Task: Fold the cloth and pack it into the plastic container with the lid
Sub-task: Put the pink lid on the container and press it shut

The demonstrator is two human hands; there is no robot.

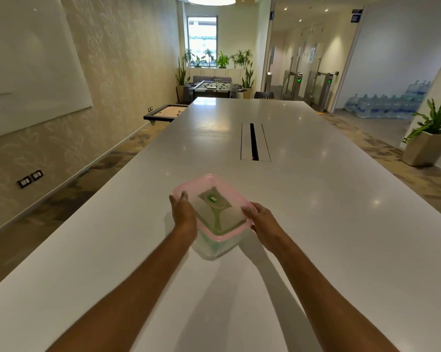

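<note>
A clear plastic container with a pink-rimmed lid on top stands on the long white table in front of me. A greenish cloth shows dimly through the translucent lid, and a green sticker sits near the lid's middle. My left hand grips the container's left side, fingers over the lid's rim. On the right side, my right hand holds it with the thumb on the lid. Both forearms reach in from the bottom edge.
A cable slot is cut into the table beyond the container. The left table edge runs along a carpeted aisle and a wall with a whiteboard. Potted plants, a foosball table and stacked water bottles stand far back and right.
</note>
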